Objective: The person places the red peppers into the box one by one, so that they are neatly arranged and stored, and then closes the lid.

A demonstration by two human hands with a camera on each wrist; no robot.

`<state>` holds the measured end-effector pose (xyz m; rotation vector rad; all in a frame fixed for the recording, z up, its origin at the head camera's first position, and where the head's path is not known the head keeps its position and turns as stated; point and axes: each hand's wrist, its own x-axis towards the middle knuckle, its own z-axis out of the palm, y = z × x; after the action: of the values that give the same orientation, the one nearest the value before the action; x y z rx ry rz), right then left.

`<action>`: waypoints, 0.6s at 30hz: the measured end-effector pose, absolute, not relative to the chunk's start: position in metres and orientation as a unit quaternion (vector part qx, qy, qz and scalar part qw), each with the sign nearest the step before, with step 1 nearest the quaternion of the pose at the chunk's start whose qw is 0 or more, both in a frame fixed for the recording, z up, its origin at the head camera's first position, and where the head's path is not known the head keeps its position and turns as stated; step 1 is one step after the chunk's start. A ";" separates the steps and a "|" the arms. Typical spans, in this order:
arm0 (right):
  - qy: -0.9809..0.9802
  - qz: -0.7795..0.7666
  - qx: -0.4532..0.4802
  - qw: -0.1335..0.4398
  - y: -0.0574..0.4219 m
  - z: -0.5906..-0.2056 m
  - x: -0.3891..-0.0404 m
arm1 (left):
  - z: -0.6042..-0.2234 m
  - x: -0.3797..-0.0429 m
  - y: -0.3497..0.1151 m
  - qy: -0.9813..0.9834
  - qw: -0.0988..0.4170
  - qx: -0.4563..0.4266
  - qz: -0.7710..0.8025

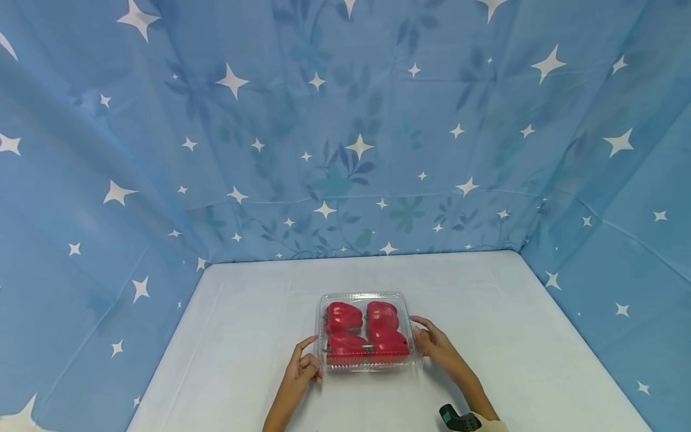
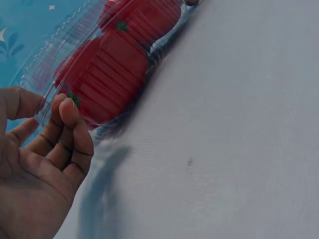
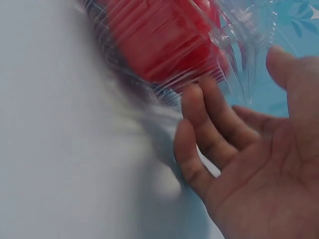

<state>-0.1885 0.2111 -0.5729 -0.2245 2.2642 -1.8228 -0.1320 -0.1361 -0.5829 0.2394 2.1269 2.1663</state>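
Observation:
In the head view a clear plastic clamshell box point(image 1: 358, 365) sits on the white table with red bell peppers inside, in two rows of two. Red bell peppers point(image 2: 112, 74) with green stem ends show through the ribbed side in the left wrist view. My left hand point(image 1: 302, 369) is at the box's left edge, its thumb and fingers pinching the rim. On the opposite side my right hand point(image 1: 434, 345) reaches the box with fingers loosely bent, fingertips point(image 3: 192, 99) right at its ribbed wall and thumb near the lid edge.
The white tabletop point(image 1: 237, 336) spreads out around the box. A blue curtain point(image 1: 345, 132) with white stars and leaf prints hangs behind the table and along both sides. A dark band point(image 1: 459, 418) sits on the right wrist by a pale sleeve.

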 end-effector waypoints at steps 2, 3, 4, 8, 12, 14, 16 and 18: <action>0.753 -0.635 -0.104 0.139 0.214 -0.572 -0.185 | -0.583 -0.132 -0.136 0.692 0.049 0.079 0.716; 0.739 -0.646 -0.118 0.152 0.216 -0.573 -0.183 | -0.583 -0.132 -0.136 0.692 0.050 0.080 0.716; 0.727 -0.655 -0.128 0.163 0.218 -0.573 -0.181 | -0.583 -0.131 -0.136 0.692 0.052 0.080 0.716; 0.676 -0.690 -0.172 0.193 0.225 -0.575 -0.176 | -0.581 -0.131 -0.136 0.692 0.055 0.080 0.715; 0.644 -0.709 -0.190 0.215 0.227 -0.577 -0.174 | -0.580 -0.131 -0.136 0.694 0.063 0.069 0.714; 0.637 -0.711 -0.194 0.225 0.227 -0.577 -0.173 | -0.579 -0.131 -0.136 0.694 0.067 0.058 0.714; 0.629 -0.714 -0.203 0.231 0.227 -0.576 -0.172 | -0.579 -0.130 -0.136 0.695 0.071 0.047 0.714; 0.620 -0.719 -0.207 0.236 0.226 -0.576 -0.171 | -0.579 -0.130 -0.136 0.694 0.072 0.039 0.716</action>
<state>-0.1707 0.2262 -0.5762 -0.5684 1.7014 -1.9711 -0.1298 -0.1356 -0.5787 0.1175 2.0849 2.1510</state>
